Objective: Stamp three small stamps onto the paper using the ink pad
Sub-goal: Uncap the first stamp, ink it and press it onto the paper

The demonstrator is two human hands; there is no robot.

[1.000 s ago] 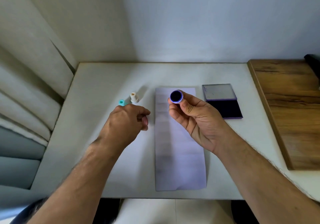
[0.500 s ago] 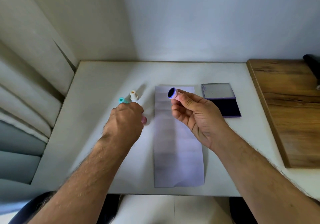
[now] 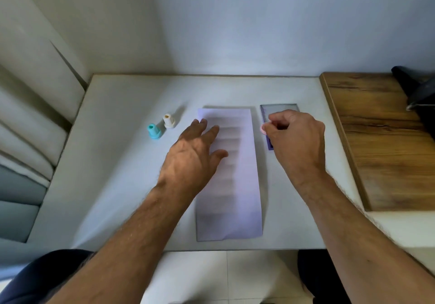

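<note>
A long white paper (image 3: 237, 186) lies lengthwise in the middle of the white table (image 3: 117, 162). My left hand (image 3: 195, 153) has straight spread fingers on the paper's upper left part. My right hand (image 3: 294, 136) pinches a small pink stamp (image 3: 263, 129) over the open ink pad (image 3: 270, 124), which lies just right of the paper and is mostly hidden by the hand. A teal stamp (image 3: 154, 131) and a cream stamp (image 3: 168, 121) stand upright left of the paper.
A wooden board (image 3: 381, 138) borders the table on the right, with a dark object (image 3: 416, 91) at its far end. Cushions (image 3: 28, 127) line the left side. A wall stands behind the table.
My right hand turned the stamp face down and moved it right, from above the paper to over the ink pad. My left hand opened and moved right onto the paper.
</note>
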